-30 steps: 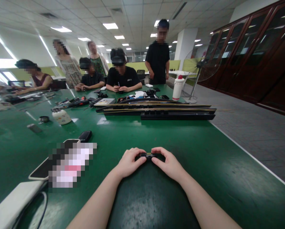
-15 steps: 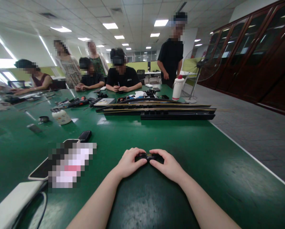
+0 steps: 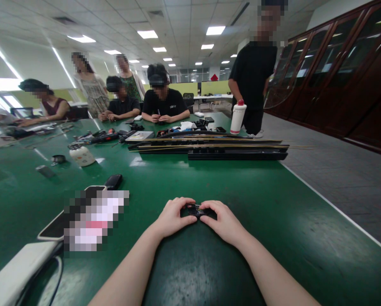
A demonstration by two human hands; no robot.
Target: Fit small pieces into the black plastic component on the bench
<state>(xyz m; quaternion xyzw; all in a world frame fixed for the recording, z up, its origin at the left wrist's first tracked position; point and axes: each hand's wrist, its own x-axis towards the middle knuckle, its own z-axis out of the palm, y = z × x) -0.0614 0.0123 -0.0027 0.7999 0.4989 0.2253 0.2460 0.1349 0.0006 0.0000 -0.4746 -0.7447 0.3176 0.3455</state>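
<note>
Both my hands grip one small black object (image 3: 195, 211) between thumbs and fingers, low over the green table (image 3: 235, 182). My left hand (image 3: 174, 216) is closed on its left end. On the right end, the thumb and fingers of my right hand (image 3: 221, 217) are closed in the same way. A thin, light-coloured detail shows along its upper edge. My fingers cover much of it, and its exact kind is too small to make out.
To the left lie a tablet (image 3: 56, 219), a blurred-out bright item (image 3: 96, 221), a black case (image 3: 114, 182) and a white box (image 3: 21, 267). A patterned jar (image 3: 81, 155) stands beyond. Long black rails (image 3: 238, 156) cross ahead, near a white bottle (image 3: 238, 119). Several people are around the table.
My hands stay in place, with the black object turned slightly so more of it shows. The standing person in black has moved to the right and closer, now in front of the fan.
</note>
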